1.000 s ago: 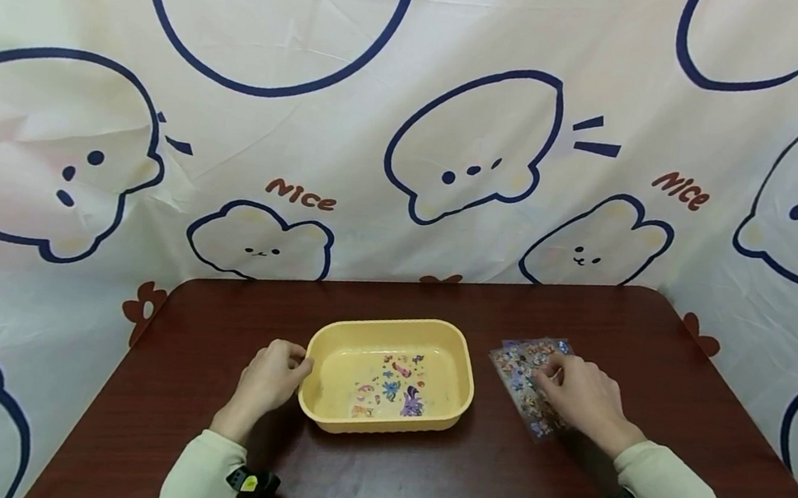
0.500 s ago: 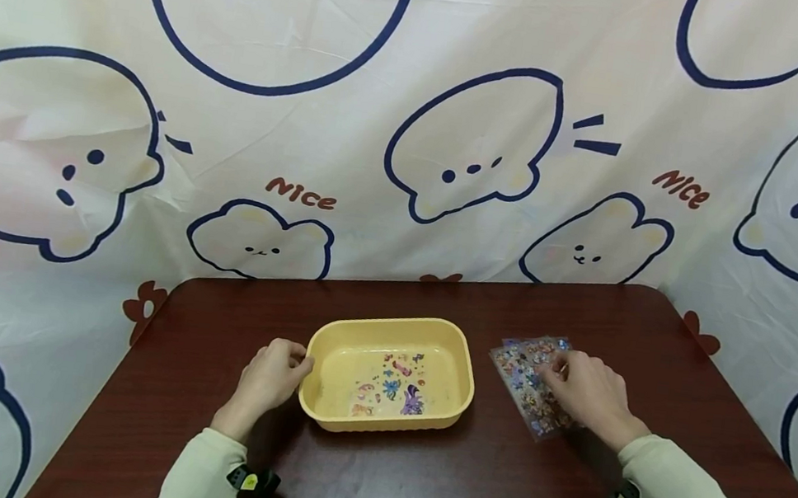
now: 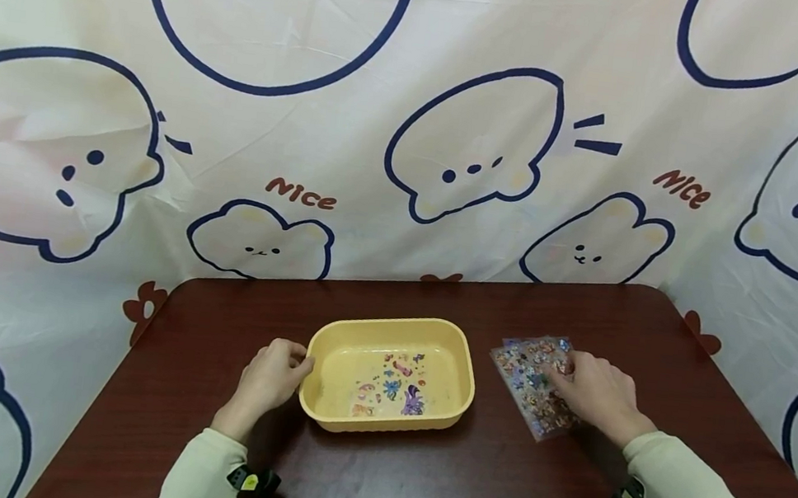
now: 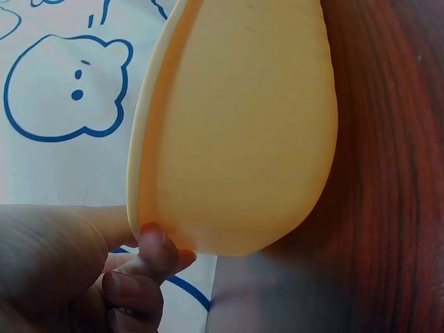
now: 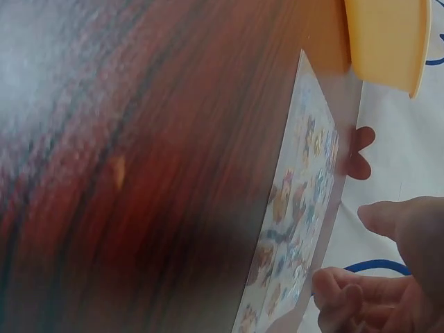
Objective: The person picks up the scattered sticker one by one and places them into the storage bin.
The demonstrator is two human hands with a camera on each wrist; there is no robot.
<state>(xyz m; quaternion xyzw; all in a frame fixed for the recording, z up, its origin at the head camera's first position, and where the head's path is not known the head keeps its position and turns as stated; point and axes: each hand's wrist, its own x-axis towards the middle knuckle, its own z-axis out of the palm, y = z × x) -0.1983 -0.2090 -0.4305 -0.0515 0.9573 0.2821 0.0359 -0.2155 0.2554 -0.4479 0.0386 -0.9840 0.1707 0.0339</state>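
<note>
A pale yellow plastic basin (image 3: pixel 381 425) sits on the table, and on its floor lies a clear sticker sheet (image 3: pixel 391 388) with small colourful figures. My left hand (image 3: pixel 269 381) grips the basin's left rim; in the left wrist view thumb and fingers pinch the basin wall (image 4: pixel 239 125) from both sides. To the right of the basin lie overlapping sticker sheets (image 3: pixel 528 377) covered with small figures. Over their right edge hovers my right hand (image 3: pixel 598 396). In the right wrist view its thumb (image 5: pixel 381 218) stands apart from the bent fingers, and the fingertips are close to the sheet edge.
Under everything is a dark reddish-brown wooden table (image 3: pixel 414 492), its far edge meeting a white curtain (image 3: pixel 352 144) with blue cartoon outlines. Each wrist carries a small black camera, one at the left sleeve (image 3: pixel 199 474) and one at the right sleeve (image 3: pixel 698 493).
My right hand has drifted slightly right across the sticker sheets, and its thumb and fingers have spread apart. The left hand and the basin stay put.
</note>
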